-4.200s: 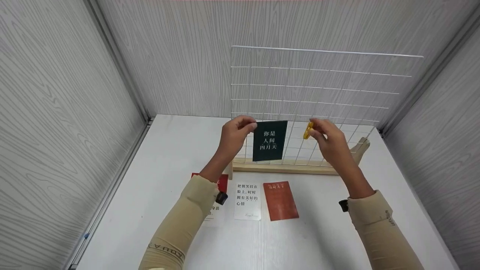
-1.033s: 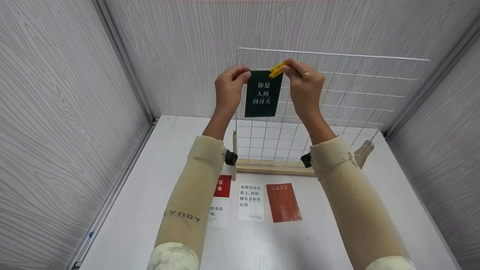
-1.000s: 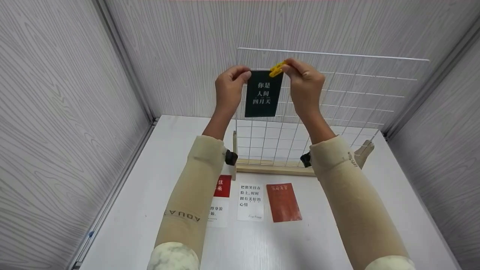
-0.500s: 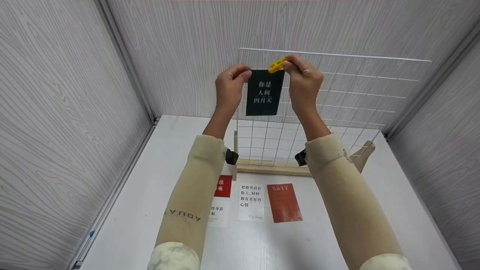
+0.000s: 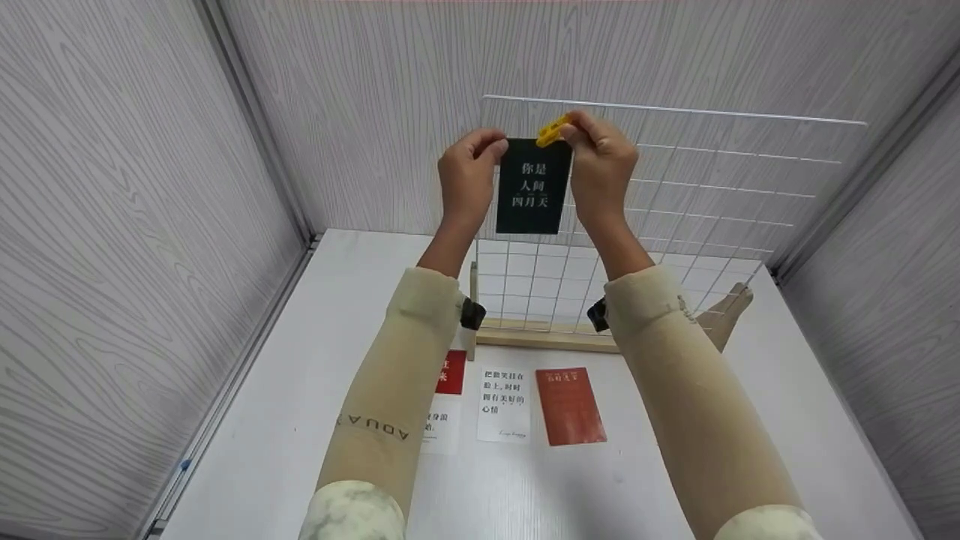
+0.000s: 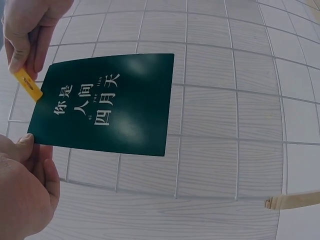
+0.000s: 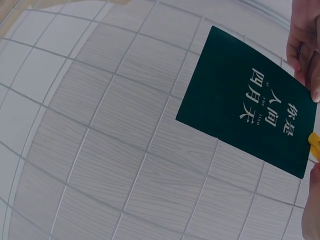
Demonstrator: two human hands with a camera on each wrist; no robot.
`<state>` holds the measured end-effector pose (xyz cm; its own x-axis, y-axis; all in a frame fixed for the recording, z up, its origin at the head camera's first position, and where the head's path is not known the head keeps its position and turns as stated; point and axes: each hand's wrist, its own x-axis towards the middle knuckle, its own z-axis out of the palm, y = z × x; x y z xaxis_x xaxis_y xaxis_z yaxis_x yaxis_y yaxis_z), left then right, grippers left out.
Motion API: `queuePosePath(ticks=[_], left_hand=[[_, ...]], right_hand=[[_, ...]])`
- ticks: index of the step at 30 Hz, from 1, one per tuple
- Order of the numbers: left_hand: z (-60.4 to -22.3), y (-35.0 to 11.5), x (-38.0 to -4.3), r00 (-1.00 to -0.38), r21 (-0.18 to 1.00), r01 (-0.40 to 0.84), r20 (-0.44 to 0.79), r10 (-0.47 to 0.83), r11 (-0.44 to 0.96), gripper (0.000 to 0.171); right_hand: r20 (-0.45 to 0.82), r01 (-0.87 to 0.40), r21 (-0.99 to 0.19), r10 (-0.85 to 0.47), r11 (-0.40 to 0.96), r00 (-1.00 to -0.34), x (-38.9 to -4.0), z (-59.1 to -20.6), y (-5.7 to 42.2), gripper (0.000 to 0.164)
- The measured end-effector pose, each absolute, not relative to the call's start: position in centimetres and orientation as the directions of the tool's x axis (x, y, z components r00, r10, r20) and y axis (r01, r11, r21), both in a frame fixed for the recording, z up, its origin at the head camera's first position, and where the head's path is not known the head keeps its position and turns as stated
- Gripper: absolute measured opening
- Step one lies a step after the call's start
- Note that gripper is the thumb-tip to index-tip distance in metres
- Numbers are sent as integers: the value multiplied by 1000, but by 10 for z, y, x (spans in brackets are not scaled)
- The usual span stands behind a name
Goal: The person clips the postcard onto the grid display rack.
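Note:
A dark green card [image 5: 533, 214] with white Chinese writing is held up against the upper left of a white wire grid [image 5: 712, 180]. My left hand [image 5: 469, 176] pinches its top left corner between thumb and fingertips. In my right hand [image 5: 606, 165] is a yellow clothespin [image 5: 553, 130], pinched by its back end. The clothespin's tip is right at the card's top edge, right of the middle. In the left wrist view the clothespin [image 6: 28, 85] overlaps that edge, and the card [image 6: 142, 122] lies in front of the grid wires. In the right wrist view only the clothespin's tip [image 7: 314, 142] shows.
The grid stands in a wooden base [image 5: 551, 342] with a wooden foot [image 5: 726, 311] on the right. On the white table lie a white card [image 5: 504, 420], an orange-red card [image 5: 571, 412], a red card [image 5: 453, 379] and another white card [image 5: 444, 439], the last two partly behind my left sleeve.
Over the last few seconds both hands have risen with the card and clothespin to the upper grid, and the clothespin has come to the card's top edge. In the last second they shift only slightly.

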<state>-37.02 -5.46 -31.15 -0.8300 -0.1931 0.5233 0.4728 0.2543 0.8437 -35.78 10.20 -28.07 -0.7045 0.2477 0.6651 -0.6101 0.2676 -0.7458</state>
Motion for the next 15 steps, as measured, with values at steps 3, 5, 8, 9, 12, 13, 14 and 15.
queuePosePath(ticks=[3, 5, 8, 9, 12, 13, 14, 15], left_hand=[[-312, -54, -370, -830, 847, 468, 520, -204, 253, 19], [-312, -53, -370, -828, 846, 469, 521, -206, 254, 19], [-312, -52, -370, -828, 846, 471, 522, -206, 251, 19], [-312, -52, -370, -828, 846, 471, 521, -206, 250, 19], [-313, -50, -370, -827, 846, 472, 523, -208, 249, 19], [-313, -49, -370, -826, 845, 472, 523, -209, 250, 19], [-314, -48, -370, -826, 845, 472, 524, -211, 249, 19], [-314, -48, -371, -825, 845, 473, 524, -212, 248, 19]], right_hand=[[665, -602, -745, 248, 287, -705, -359, -282, 102, 19], [658, -597, -751, 252, 282, -709, -359, -283, 101, 19], [652, -595, -757, 256, 269, -713, -359, -282, 101, 19], [652, -597, -758, 257, 263, -714, -358, -282, 101, 19], [647, -598, -763, 259, 247, -718, -355, -280, 100, 18], [644, -596, -765, 260, 245, -719, -354, -280, 100, 17], [642, -593, -767, 260, 247, -721, -353, -280, 100, 17], [639, -590, -769, 260, 247, -724, -352, -279, 101, 17]])
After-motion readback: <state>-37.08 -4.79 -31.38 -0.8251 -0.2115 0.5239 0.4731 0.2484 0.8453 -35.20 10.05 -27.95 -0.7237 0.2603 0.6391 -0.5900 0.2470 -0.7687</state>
